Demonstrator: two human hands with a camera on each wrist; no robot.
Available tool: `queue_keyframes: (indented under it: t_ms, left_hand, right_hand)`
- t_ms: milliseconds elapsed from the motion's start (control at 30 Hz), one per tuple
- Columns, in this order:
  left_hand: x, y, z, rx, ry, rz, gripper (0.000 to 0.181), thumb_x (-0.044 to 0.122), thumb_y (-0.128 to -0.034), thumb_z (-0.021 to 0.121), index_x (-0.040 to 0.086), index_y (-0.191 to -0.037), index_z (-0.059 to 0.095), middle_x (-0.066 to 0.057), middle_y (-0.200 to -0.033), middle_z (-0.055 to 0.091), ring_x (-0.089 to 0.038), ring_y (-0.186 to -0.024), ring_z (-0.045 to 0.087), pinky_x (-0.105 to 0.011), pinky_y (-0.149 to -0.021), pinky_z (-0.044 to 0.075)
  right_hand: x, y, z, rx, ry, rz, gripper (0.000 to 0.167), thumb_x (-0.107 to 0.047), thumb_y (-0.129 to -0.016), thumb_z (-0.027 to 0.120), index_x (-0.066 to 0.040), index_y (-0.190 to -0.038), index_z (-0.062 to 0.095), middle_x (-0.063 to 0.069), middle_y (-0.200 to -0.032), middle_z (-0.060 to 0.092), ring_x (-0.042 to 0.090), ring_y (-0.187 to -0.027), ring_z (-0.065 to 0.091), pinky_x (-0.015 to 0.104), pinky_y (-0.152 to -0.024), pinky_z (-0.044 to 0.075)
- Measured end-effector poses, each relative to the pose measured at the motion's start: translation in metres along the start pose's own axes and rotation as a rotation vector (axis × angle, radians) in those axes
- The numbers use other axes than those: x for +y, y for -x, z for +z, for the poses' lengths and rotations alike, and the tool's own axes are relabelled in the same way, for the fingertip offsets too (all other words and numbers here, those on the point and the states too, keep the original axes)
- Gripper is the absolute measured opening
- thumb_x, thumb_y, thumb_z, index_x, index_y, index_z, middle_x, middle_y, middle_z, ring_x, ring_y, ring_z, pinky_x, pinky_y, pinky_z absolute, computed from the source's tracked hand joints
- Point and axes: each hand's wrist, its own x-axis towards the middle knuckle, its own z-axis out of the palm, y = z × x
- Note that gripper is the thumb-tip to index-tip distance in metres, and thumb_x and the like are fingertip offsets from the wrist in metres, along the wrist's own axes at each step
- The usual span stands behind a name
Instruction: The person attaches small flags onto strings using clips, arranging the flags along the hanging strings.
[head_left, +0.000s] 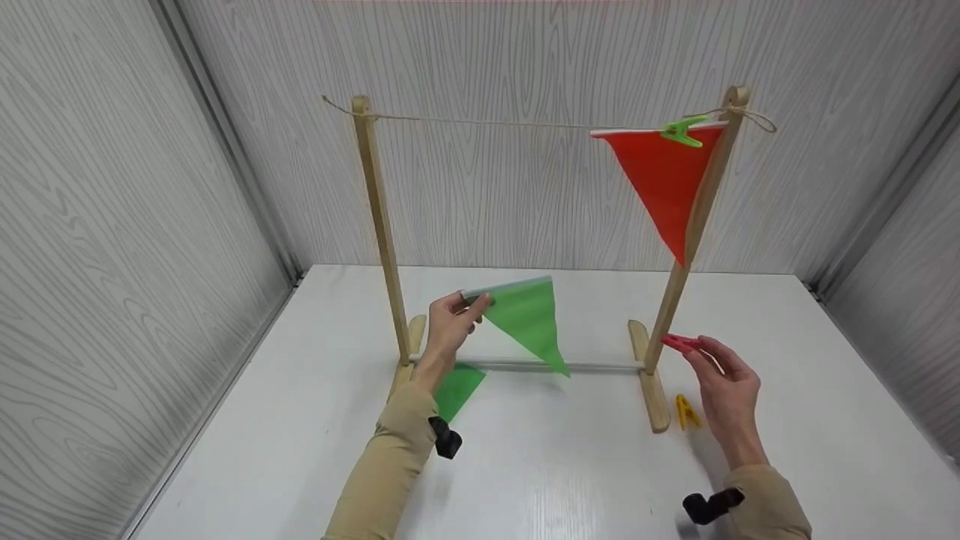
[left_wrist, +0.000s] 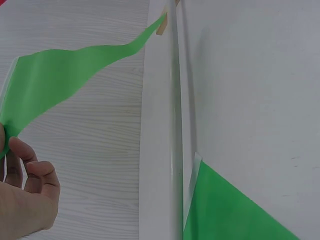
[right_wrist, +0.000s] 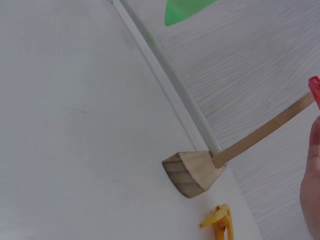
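My left hand point(head_left: 450, 324) pinches a green triangular pennant point(head_left: 525, 311) by the left end of its white-edged top, and the pennant hangs in the air between the posts. A red clothespin point(head_left: 681, 343) is held between the thumb and fingers of my right hand point(head_left: 726, 382), close to the right post. From the string point(head_left: 480, 121), at its right end, hangs a red pennant point(head_left: 660, 172) under a green clothespin point(head_left: 682, 132). A second green pennant point(left_wrist: 230, 210) lies on the table below my left forearm, partly covered in the head view.
A wooden frame with a left post point(head_left: 381, 225), a right post point(head_left: 705, 202) and a white bottom bar point(head_left: 600, 367) stands on the white table point(head_left: 555, 465). Beside its right foot point(head_left: 654, 397) lies a yellow clothespin point(head_left: 686, 412). Grey wood-grain panels surround the table.
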Motion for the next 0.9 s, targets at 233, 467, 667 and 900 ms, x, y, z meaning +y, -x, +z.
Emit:
queue_keyframes:
  t_ms: [233,467,667,900]
  left_hand:
    - [0.014,-0.003,0.002,0.017,-0.005,0.027,0.015,0.016,-0.0947,0.071,0.001,-0.097,0.073,0.008,-0.077,0.063,-0.005,-0.066,0.055,-0.017,-0.059,0.041]
    - [0.027,-0.007,0.002,0.029,0.004,0.053,0.015,0.017,-0.0942,0.072,0.002,-0.098,0.073,0.008,-0.077,0.063,-0.008,-0.067,0.054,-0.017,-0.059,0.040]
    - [0.037,-0.011,0.004,0.052,-0.017,0.066,0.017,0.019,-0.0948,0.072,0.003,-0.098,0.073,0.008,-0.079,0.063,-0.009,-0.068,0.055,-0.018,-0.060,0.041]
    - [0.047,-0.015,0.008,0.064,-0.009,0.093,0.017,0.018,-0.0954,0.071,0.002,-0.100,0.073,0.008,-0.079,0.062,-0.007,-0.068,0.053,-0.018,-0.060,0.042]
  right_hand:
    - [-0.006,0.000,0.020,-0.055,0.011,-0.035,0.034,-0.001,-0.095,0.064,0.005,-0.129,0.061,0.003,-0.115,0.069,0.012,-0.105,0.070,0.019,-0.095,0.053]
    - [-0.014,-0.002,0.041,-0.100,0.029,-0.051,0.037,-0.003,-0.096,0.062,0.008,-0.131,0.057,0.004,-0.115,0.069,0.013,-0.106,0.070,0.020,-0.096,0.052]
    - [-0.019,-0.001,0.063,-0.133,0.141,-0.077,0.045,-0.006,-0.096,0.064,0.011,-0.136,0.051,0.000,-0.115,0.070,0.012,-0.108,0.069,0.020,-0.098,0.052]
    - [-0.030,-0.005,0.091,-0.157,0.185,-0.189,0.030,0.000,-0.094,0.066,0.004,-0.124,0.064,0.002,-0.109,0.072,0.013,-0.099,0.072,0.022,-0.094,0.055]
